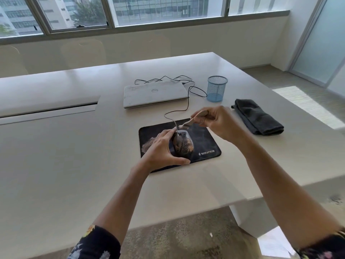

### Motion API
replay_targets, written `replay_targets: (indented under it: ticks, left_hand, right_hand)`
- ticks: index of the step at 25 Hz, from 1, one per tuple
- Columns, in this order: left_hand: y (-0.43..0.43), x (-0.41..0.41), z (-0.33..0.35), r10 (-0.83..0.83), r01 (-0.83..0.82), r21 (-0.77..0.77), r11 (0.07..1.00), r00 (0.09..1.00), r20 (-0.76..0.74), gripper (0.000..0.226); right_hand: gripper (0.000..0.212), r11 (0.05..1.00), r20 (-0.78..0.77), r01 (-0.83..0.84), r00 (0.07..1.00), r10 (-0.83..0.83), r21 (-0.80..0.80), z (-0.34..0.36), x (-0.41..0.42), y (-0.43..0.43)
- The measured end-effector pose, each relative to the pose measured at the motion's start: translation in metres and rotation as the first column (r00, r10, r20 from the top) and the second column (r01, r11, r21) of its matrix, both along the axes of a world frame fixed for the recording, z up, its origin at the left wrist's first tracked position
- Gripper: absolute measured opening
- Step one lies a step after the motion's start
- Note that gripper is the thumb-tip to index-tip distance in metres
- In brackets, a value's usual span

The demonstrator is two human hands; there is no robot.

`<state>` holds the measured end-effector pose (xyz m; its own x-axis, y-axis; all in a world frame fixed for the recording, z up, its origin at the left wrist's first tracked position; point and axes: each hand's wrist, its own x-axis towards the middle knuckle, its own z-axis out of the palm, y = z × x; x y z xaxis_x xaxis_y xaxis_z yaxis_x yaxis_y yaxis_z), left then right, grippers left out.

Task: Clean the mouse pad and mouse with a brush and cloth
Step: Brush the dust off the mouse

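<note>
On the mouse pad (205,144) near the tabletop's (74,146) front edge, the left hand (160,150) curls its fingers (166,134) round the dusty mouse (183,144). The right hand (214,120) pinches the brush (188,123) in its fingers (201,119), bristles at the mouse's front by its cable (186,107). A hard flick could scatter the brown dust toward the laptop (155,94). Bristles may also snag the cable, and a loose grip would let the mouse slide. The folded cloth (259,118) lies well apart to the right.
</note>
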<state>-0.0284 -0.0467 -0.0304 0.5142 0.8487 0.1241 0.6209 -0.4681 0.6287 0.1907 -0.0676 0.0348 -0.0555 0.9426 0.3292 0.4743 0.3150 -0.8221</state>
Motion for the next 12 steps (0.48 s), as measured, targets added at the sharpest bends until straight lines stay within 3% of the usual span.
replay_targets:
  ticks: [7, 12]
  left_hand:
    - [-0.019, 0.029, -0.005, 0.059, -0.060, 0.009, 0.998, 0.997, 0.042, 0.122]
    - [-0.028, 0.040, -0.015, 0.111, -0.111, -0.005, 0.994, 0.993, 0.037, 0.123]
  right_hand:
    - [0.010, 0.998, 0.193, -0.041, 0.981, 0.033, 0.037, 0.000, 0.026, -0.022]
    - [0.012, 0.994, 0.214, -0.108, 0.971, 0.104, 0.011, 0.003, 0.044, -0.045]
